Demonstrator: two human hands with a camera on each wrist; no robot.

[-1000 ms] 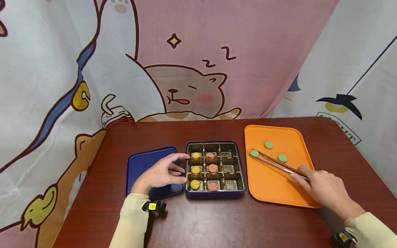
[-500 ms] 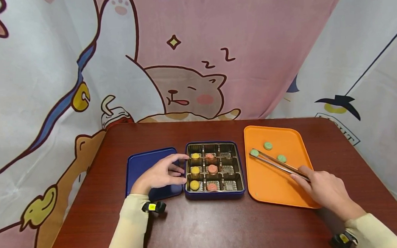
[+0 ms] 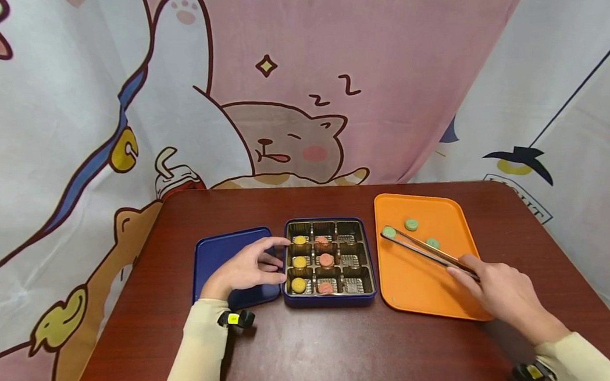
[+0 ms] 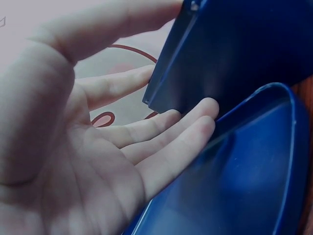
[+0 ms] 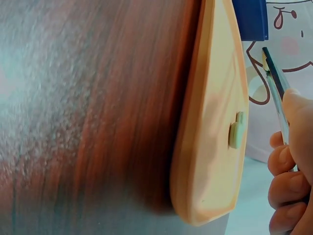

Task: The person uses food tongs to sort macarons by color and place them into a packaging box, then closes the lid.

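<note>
My right hand (image 3: 505, 292) grips metal tongs (image 3: 435, 255), whose tips pinch a green macaron (image 3: 388, 232) over the left part of the orange tray (image 3: 421, 294). In the right wrist view the tongs (image 5: 275, 81) show the macaron between their tips, raised above the tray surface. Two more green macarons (image 3: 411, 224) lie on the tray. My left hand (image 3: 247, 268), fingers spread, has thumb and index fingertips at the left side of a blue box (image 3: 332, 300). Its divided insert holds yellow macarons (image 3: 299, 262) in the left column and pink ones (image 3: 326, 259) in the middle; the right column is bare.
A blue lid (image 3: 219, 247) lies left of the box, partly under my left hand. The brown table (image 3: 315, 353) carries everything. Behind its far edge hangs a cloth (image 3: 407, 62) with cartoon drawings.
The tongs with the green macaron have risen slightly and shifted a little left, and the right wrist has shifted slightly. My left hand stays at the box.
</note>
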